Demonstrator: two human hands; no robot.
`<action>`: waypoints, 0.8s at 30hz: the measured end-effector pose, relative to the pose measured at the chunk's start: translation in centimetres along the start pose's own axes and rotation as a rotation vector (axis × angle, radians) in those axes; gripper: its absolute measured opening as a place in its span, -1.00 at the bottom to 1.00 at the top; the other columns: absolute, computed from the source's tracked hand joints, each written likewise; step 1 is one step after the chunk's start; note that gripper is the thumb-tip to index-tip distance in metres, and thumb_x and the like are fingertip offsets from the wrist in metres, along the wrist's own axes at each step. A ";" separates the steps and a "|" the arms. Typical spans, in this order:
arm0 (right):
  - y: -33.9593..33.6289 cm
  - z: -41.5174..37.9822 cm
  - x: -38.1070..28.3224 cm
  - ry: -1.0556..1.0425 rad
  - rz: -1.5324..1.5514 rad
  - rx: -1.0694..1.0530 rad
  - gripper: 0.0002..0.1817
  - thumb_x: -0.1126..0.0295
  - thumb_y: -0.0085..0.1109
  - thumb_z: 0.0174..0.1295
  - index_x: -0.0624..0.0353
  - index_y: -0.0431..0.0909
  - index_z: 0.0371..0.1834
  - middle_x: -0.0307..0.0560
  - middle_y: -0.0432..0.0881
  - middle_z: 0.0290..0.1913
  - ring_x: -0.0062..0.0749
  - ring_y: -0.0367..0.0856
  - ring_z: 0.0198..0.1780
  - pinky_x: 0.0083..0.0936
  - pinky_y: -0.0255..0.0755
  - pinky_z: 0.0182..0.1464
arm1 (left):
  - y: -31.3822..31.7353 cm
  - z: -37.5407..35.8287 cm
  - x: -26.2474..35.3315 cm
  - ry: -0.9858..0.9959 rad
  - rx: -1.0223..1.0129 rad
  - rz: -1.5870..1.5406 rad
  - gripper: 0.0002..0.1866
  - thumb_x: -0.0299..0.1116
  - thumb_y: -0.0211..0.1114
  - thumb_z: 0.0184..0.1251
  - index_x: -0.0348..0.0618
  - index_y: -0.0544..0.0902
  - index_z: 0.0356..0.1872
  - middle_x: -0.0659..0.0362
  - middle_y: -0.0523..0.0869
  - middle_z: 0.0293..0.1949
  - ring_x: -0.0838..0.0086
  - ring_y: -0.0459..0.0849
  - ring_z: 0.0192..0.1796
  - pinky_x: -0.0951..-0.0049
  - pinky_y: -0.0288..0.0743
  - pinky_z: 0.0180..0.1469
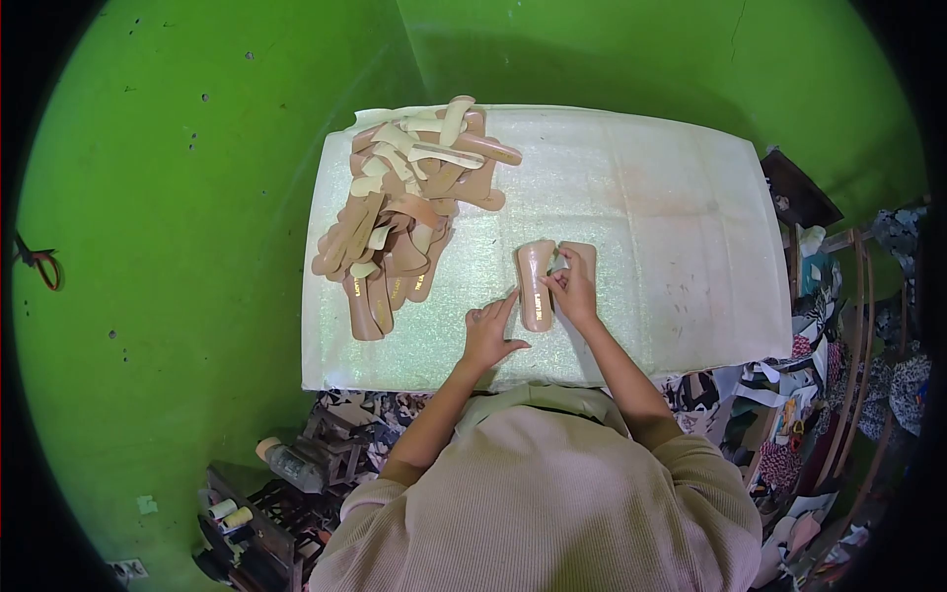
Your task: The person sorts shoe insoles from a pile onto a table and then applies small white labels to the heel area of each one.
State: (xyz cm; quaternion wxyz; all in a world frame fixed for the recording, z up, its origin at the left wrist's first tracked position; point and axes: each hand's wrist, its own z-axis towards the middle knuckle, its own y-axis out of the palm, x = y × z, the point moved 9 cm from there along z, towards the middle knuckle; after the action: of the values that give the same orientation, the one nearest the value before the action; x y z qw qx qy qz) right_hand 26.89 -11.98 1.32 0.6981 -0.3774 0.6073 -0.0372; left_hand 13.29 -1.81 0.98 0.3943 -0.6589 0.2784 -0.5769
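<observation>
Right hand (574,288) curled its fingers and thumb close together at the right edge of a tan insole (536,296), over a small pale scrap (559,262); whether it gripped the scrap or only touched it, the view was too small to tell. Left hand (486,335) lay open on the other side, thumb and index finger spread wide, the index fingertip at the insole's left edge, with nothing held. The insole lay lengthwise on the table (681,247), near its front edge, gold lettering running along its lower half. Another insole (586,256) lay just to its right, partly covered by the right hand. Well apart, on the left side of the table, a loose heap (395,222) of tan and cream pieces overlapped at many angles, some with gold lettering at its lower end. Green walls (197,197) stood behind and to the left. Below the table, at lower left, a clear bottle (293,467) lay tilted near two spools (237,517). Patterned cloth (779,464) crowded wooden bars at the right.
</observation>
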 end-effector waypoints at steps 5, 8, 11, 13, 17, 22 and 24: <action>0.4 0.1 0.1 0.001 -0.054 -0.030 -0.38 0.23 0.23 0.07 0.08 0.15 0.17 -0.17 0.59 -0.49 -0.42 0.57 -0.46 -0.53 0.40 -0.34 | -0.1 -0.1 0.2 0.012 0.011 0.021 0.09 0.09 0.45 -0.39 0.03 0.14 0.32 0.11 0.50 -0.02 0.30 0.45 0.02 0.14 0.11 0.06; 0.4 0.1 0.1 0.007 -0.074 -0.036 -0.37 0.23 0.23 0.07 0.07 0.16 0.17 -0.15 0.60 -0.48 -0.39 0.58 -0.45 -0.50 0.41 -0.36 | -0.1 -0.1 0.2 0.034 0.038 0.015 0.09 0.09 0.45 -0.38 0.04 0.14 0.32 0.12 0.50 -0.06 0.31 0.45 0.01 0.14 0.10 0.05; 0.5 0.1 0.1 0.008 -0.074 -0.034 -0.37 0.22 0.24 0.06 0.06 0.16 0.17 -0.14 0.61 -0.46 -0.35 0.60 -0.44 -0.48 0.41 -0.37 | 0.0 -0.1 0.2 0.029 0.033 0.032 0.08 0.09 0.45 -0.38 0.04 0.14 0.32 0.13 0.50 -0.08 0.32 0.45 0.01 0.14 0.10 0.05; 0.4 0.1 0.0 0.016 -0.082 -0.035 -0.37 0.22 0.24 0.05 0.06 0.16 0.17 -0.13 0.61 -0.45 -0.32 0.60 -0.43 -0.46 0.42 -0.36 | 0.0 -0.1 0.2 0.032 0.032 0.032 0.08 0.09 0.45 -0.38 0.04 0.14 0.32 0.13 0.50 -0.08 0.31 0.45 0.00 0.14 0.10 0.05; 0.3 0.1 -0.2 0.019 -0.139 -0.026 -0.37 0.21 0.24 0.05 0.06 0.18 0.16 -0.13 0.61 -0.44 -0.29 0.61 -0.41 -0.43 0.42 -0.34 | 0.0 -0.1 0.1 0.038 0.044 0.037 0.08 0.09 0.45 -0.37 0.05 0.15 0.32 0.13 0.50 -0.07 0.31 0.45 0.01 0.14 0.11 0.04; 0.3 0.0 -0.5 0.033 -0.173 -0.054 -0.39 0.18 0.25 0.04 0.08 0.21 0.14 -0.14 0.60 -0.42 -0.31 0.60 -0.40 -0.43 0.42 -0.34 | 0.1 0.0 0.0 0.026 0.016 0.008 0.07 0.09 0.44 -0.36 0.05 0.15 0.31 0.12 0.50 -0.05 0.29 0.45 0.02 0.14 0.11 0.05; 0.3 -0.1 -0.6 0.000 -0.188 -0.049 -0.37 0.14 0.27 0.02 0.10 0.22 0.13 -0.11 0.59 -0.42 -0.34 0.58 -0.43 -0.45 0.41 -0.36 | 0.1 -0.1 0.1 0.024 0.016 0.007 0.06 0.09 0.44 -0.36 0.05 0.15 0.31 0.12 0.50 -0.03 0.29 0.45 0.03 0.14 0.11 0.05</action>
State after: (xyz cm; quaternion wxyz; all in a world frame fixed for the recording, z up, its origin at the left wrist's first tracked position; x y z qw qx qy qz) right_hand 26.54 -11.52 1.59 0.6823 -0.4496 0.5697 -0.0878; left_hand 13.21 -1.94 0.97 0.3981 -0.6478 0.2808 -0.5857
